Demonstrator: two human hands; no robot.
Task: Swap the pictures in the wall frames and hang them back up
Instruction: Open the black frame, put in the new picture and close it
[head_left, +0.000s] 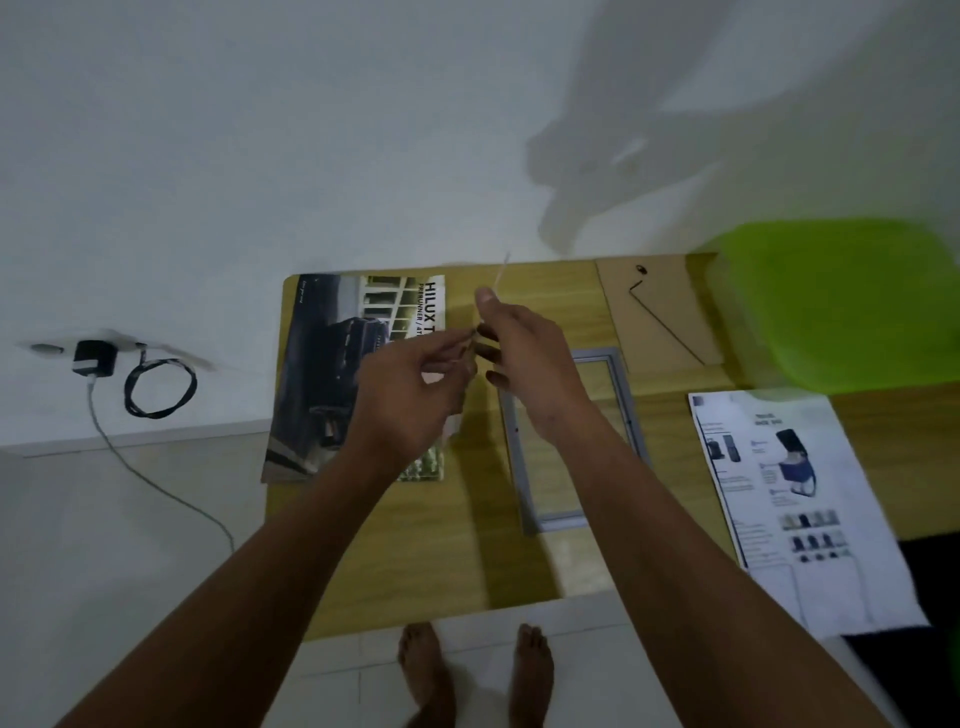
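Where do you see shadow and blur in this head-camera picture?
Head view: the raised left hand and right hand throw a soft shadow on the white wall; head view, right edge: the bright green plastic box and white printed sheet are smeared.

"HILUX" on car brochure (332, 379)

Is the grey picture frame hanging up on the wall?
No, the grey frame lies flat on the wooden table.
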